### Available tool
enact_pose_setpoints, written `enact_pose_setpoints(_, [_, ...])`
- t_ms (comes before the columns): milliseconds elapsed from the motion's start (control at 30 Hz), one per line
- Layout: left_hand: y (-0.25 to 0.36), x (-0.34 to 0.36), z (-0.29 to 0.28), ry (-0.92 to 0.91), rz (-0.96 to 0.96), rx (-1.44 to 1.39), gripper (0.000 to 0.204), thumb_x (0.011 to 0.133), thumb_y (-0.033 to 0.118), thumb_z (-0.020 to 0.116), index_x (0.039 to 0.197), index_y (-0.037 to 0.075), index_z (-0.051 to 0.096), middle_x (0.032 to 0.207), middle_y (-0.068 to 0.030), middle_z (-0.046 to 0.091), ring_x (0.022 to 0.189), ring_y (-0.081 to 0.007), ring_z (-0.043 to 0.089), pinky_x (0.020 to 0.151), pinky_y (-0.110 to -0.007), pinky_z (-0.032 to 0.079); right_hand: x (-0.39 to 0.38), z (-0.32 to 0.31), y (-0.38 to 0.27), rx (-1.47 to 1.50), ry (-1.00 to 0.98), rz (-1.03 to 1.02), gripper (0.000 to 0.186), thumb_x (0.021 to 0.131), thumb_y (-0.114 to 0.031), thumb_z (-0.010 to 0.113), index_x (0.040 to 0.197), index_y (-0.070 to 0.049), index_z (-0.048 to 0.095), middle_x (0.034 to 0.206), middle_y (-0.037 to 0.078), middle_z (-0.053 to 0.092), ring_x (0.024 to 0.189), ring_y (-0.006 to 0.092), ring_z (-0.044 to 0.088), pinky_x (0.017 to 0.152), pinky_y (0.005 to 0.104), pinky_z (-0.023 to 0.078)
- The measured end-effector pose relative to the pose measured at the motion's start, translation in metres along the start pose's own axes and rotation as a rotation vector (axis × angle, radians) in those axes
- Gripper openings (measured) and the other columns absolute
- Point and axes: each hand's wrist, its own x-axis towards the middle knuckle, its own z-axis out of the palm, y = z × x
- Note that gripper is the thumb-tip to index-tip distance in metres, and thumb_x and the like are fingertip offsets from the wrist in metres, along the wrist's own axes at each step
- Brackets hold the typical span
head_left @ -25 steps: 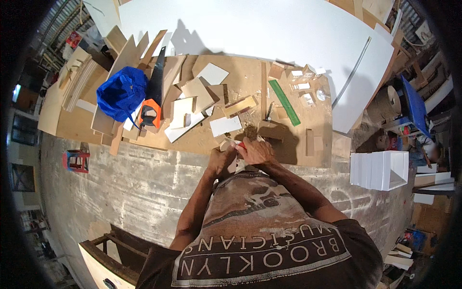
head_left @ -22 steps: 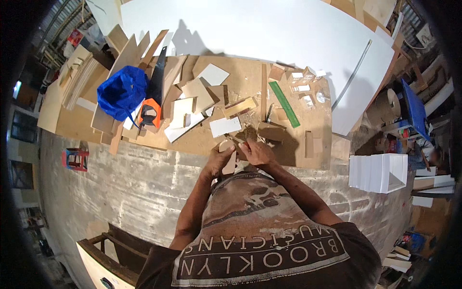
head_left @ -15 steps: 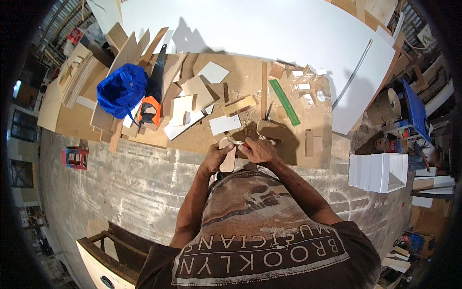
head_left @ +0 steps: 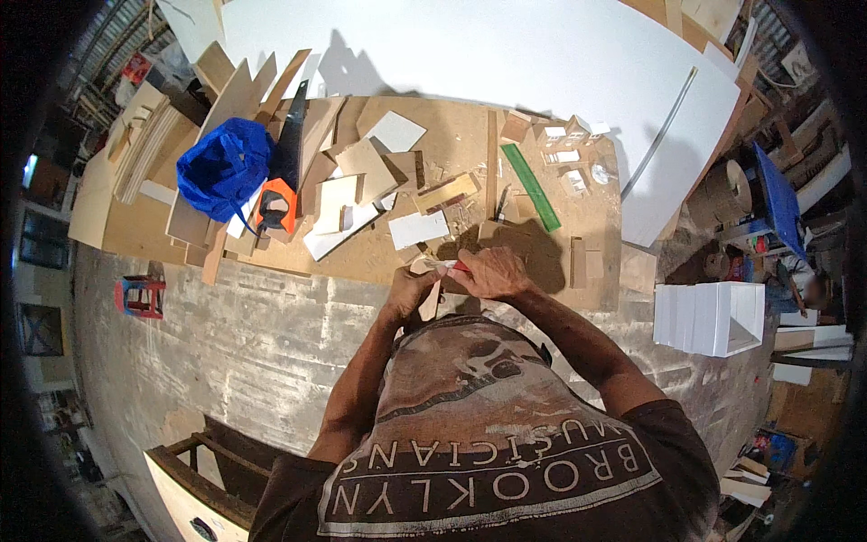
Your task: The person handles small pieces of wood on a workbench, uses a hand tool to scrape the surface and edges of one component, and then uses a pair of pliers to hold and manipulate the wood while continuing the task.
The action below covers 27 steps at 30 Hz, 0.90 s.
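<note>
Close to my body at the near edge of the workbench (head_left: 370, 248), both hands meet. My left hand (head_left: 412, 293) is closed around a small flat piece of wood (head_left: 432, 303), whose lower end shows below the fingers. A slim red-handled tool (head_left: 461, 266) is gripped in my right hand (head_left: 497, 274), its tip against the top of the wood. The fingers and a pale bit between the hands hide the exact contact. Just beyond them lie a white rectangular board piece (head_left: 418, 231), a yellowish wood block (head_left: 449, 193) and a dark pencil-like tool (head_left: 503, 204).
A green flat strip (head_left: 531, 188) and small house-like wooden models (head_left: 571, 135) lie at the right. An orange-handled handsaw (head_left: 289, 149), a blue bag (head_left: 221, 170) and board offcuts (head_left: 361, 172) crowd the left. Behind stretches a large white sheet (head_left: 506, 54).
My right hand has tilted and shifted slightly right and up over the wood. The wood piece has turned, showing a narrower side. The view has shifted slightly.
</note>
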Motion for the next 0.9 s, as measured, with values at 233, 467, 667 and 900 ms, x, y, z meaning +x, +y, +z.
enact_pose_setpoints(233, [-0.009, 0.007, -0.005, 0.058, -0.074, 0.122, 0.033, 0.088, 0.033, 0.080, 0.091, 0.002, 0.070, 0.063, 0.0047, 0.056, 0.048, -0.0052, 0.040, 0.044, -0.027, 0.027, -0.004, 0.014, -0.004, -0.012, 0.016, 0.086, 0.049, 0.097, -0.053, 0.053, 0.093, -0.005, 0.062, 0.067, 0.020, 0.067, 0.069, 0.0394, 0.070, 0.069, 0.0549, 0.053])
enact_pose_setpoints(467, [-0.004, 0.000, 0.003, 0.082, -0.080, 0.037, 0.043, 0.089, 0.039, 0.078, 0.095, -0.004, 0.070, 0.071, -0.0040, 0.064, 0.058, -0.0125, 0.057, 0.051, -0.032, 0.047, 0.003, 0.014, -0.014, 0.030, 0.012, 0.161, 0.049, 0.099, -0.052, 0.050, 0.098, -0.004, 0.060, 0.072, 0.021, 0.067, 0.073, 0.0422, 0.069, 0.074, 0.0575, 0.051])
enact_pose_setpoints(667, [-0.010, 0.002, -0.006, -0.031, -0.062, 0.065, 0.041, 0.089, 0.037, 0.078, 0.094, -0.003, 0.071, 0.070, -0.0040, 0.064, 0.058, -0.0123, 0.057, 0.052, -0.032, 0.047, -0.007, 0.009, -0.001, 0.087, 0.043, -0.003, 0.048, 0.098, -0.052, 0.053, 0.091, -0.006, 0.061, 0.067, 0.019, 0.066, 0.066, 0.0392, 0.069, 0.064, 0.0537, 0.053])
enact_pose_setpoints(900, [-0.023, 0.009, -0.011, 0.042, -0.015, 0.115, 0.038, 0.089, 0.038, 0.079, 0.084, 0.001, 0.070, 0.059, 0.0023, 0.054, 0.049, -0.0070, 0.042, 0.045, -0.029, 0.029, 0.000, 0.009, -0.004, 0.042, 0.042, 0.004, 0.048, 0.097, -0.052, 0.054, 0.087, -0.006, 0.062, 0.065, 0.020, 0.066, 0.064, 0.0393, 0.069, 0.062, 0.0527, 0.054])
